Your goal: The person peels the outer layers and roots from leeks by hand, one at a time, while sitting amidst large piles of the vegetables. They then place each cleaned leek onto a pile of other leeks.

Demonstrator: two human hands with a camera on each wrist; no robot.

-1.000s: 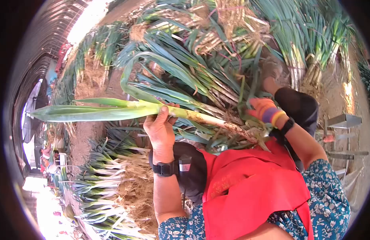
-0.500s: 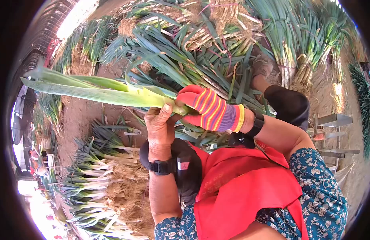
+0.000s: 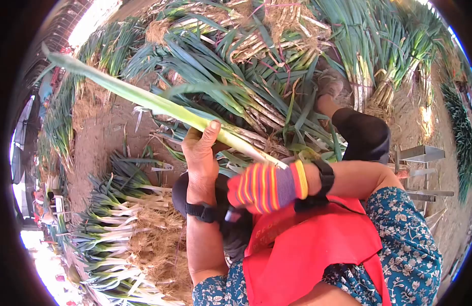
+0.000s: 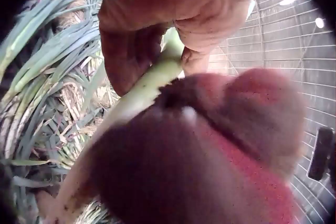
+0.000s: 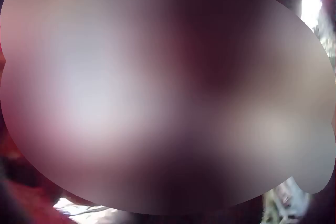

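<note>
My bare left hand (image 3: pixel 200 153) grips a long green onion (image 3: pixel 167 107) around its pale green stalk, thumb on top. Its leaves slant up to the far left, and its white lower end runs down to the right. On my right hand (image 3: pixel 264 188) is a red, yellow and purple striped glove; it overlaps the stalk's lower part, its fingers towards my lap. In the left wrist view, the red glove (image 4: pixel 252 113) is close up beside the stalk (image 4: pixel 152 82), just below my left fingers. Blur fills most of the right wrist view and hides what the right fingers hold.
Loose green onions (image 3: pixel 210 71) lie heaped in front of me. A row with brown roots (image 3: pixel 159 239) lies at my left. Tied bundles (image 3: pixel 361 61) lean at the back right. A metal stand (image 3: pixel 423 153) is on the right. A red apron (image 3: pixel 307 245) covers my lap.
The right hand came from the root end to the stalk beside the left hand, then moved down towards the lap. The onion now tilts more steeply, and fewer leaves spread from its top.
</note>
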